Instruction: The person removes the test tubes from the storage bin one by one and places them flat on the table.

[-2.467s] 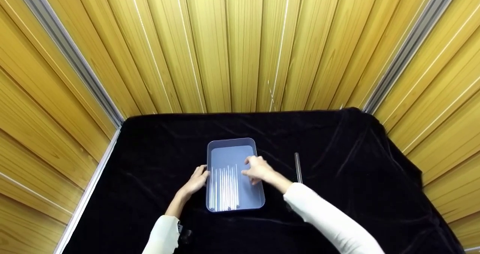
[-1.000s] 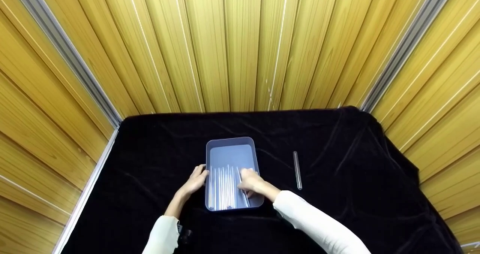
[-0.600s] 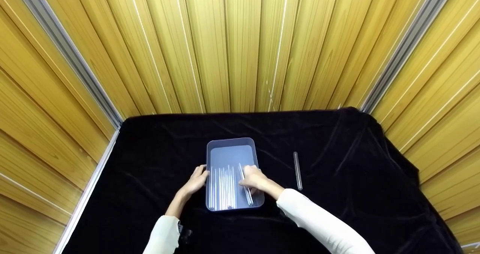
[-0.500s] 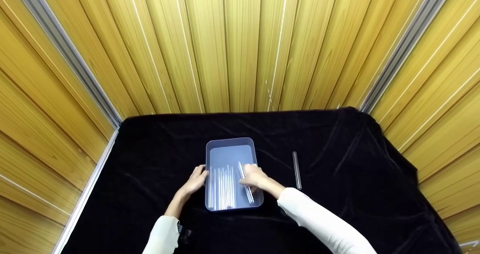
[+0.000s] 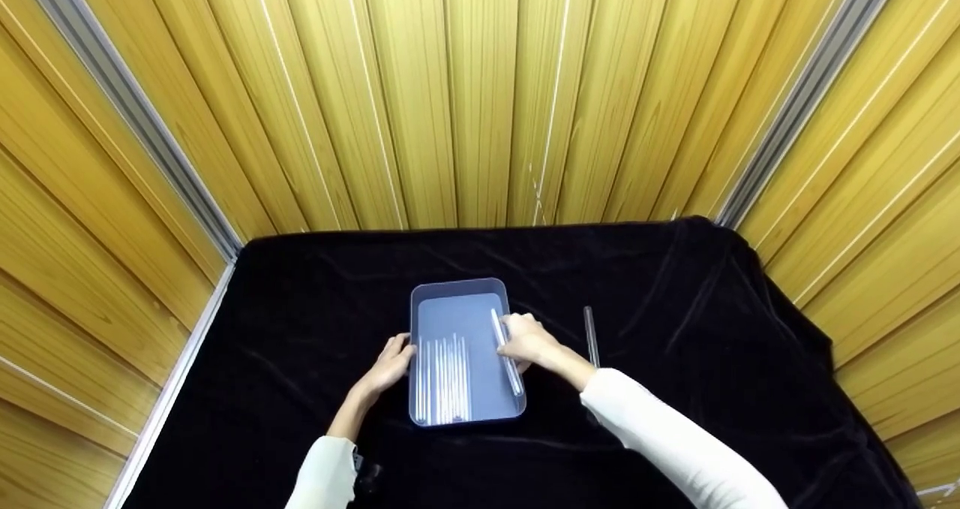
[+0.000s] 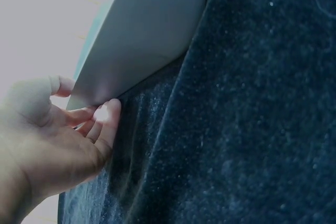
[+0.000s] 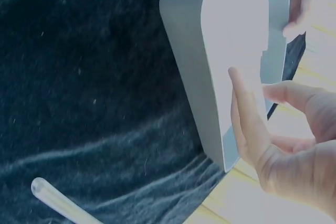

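A blue-grey plastic tray [image 5: 459, 287] stands on black cloth, with several clear test tubes [image 5: 450, 381] side by side in its left half. At the tray's left wall, my left hand [image 5: 390, 362] grips the rim; the left wrist view has the thumb at the edge and the fingers curled against the outer side. My right hand [image 5: 529, 341] pinches another tube [image 5: 513, 370] over the right side of the tray, slanted along the right wall. Glare washes that tube out in the right wrist view.
A single test tube [image 5: 590, 329] lies on the black cloth [image 5: 675, 291] right of the tray, its near end hidden behind the right forearm. Wood-patterned panels [image 5: 480, 103] close off the back and both sides.
My right hand reached into the tray, took hold of a tube beside the row, lifted it and moved it right toward the right wall. The left hand stays at the rim.
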Available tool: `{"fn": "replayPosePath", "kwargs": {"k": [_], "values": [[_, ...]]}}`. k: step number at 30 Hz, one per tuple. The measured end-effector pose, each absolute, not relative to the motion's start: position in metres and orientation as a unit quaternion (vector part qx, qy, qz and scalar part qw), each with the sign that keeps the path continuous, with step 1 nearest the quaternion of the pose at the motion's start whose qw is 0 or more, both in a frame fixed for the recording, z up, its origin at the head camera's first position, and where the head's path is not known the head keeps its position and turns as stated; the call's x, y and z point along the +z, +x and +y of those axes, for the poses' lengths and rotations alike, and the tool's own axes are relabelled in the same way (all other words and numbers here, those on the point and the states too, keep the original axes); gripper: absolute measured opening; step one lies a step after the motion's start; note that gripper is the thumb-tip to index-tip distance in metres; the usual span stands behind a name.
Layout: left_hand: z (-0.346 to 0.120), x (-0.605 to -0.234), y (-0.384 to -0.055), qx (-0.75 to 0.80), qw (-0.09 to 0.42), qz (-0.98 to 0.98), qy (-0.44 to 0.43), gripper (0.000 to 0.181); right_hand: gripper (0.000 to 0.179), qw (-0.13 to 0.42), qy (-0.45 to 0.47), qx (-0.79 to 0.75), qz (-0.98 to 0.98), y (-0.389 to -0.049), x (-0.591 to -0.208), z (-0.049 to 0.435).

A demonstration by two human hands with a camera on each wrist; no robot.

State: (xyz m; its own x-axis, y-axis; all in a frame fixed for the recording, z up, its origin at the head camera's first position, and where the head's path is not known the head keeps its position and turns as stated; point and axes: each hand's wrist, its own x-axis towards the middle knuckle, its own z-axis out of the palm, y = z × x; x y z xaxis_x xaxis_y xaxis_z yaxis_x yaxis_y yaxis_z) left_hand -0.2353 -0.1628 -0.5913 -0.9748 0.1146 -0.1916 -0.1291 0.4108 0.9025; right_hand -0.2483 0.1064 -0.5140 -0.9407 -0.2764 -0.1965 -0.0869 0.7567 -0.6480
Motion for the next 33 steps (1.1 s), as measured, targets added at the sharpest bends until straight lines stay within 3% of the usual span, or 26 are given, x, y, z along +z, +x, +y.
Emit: {"fn": "replayPosePath", "kwargs": {"k": [10, 33], "values": [[-0.162, -0.593, -0.236, 0.547, 0.111, 0.830, 0.002, 0.048, 0.056, 0.134, -0.082, -0.351, 0.923, -0.257, -0.508, 0.128], [-0.163, -0.594, -0.236, 0.541, 0.097, 0.835, 0.002, 0.047, 0.053, 0.123, -0.047, -0.356, 0.925, -0.272, -0.503, 0.157]]}}
